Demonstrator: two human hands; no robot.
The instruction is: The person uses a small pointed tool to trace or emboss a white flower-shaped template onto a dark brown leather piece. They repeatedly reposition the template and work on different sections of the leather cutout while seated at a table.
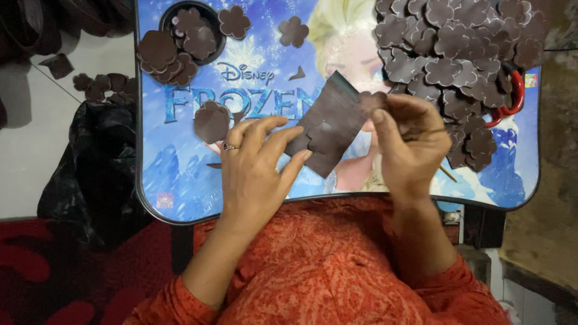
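My left hand [256,165] pinches the lower edge of a dark brown sheet [328,129] held above a small blue printed table [180,180]. A ring sits on one of its fingers. My right hand [409,144] grips a brown flower-shaped cutout [372,101] at the sheet's upper right corner, and a thin stick-like tool pokes out from under its fingers. The sheet's left edge shows scalloped cut marks.
A big heap of brown flower cutouts [457,54] covers the table's right side, with red-handled scissors [512,96] at its edge. More cutouts [174,51] lie at the top left around a round cup hole. A black plastic bag [96,162] sits on the floor at left.
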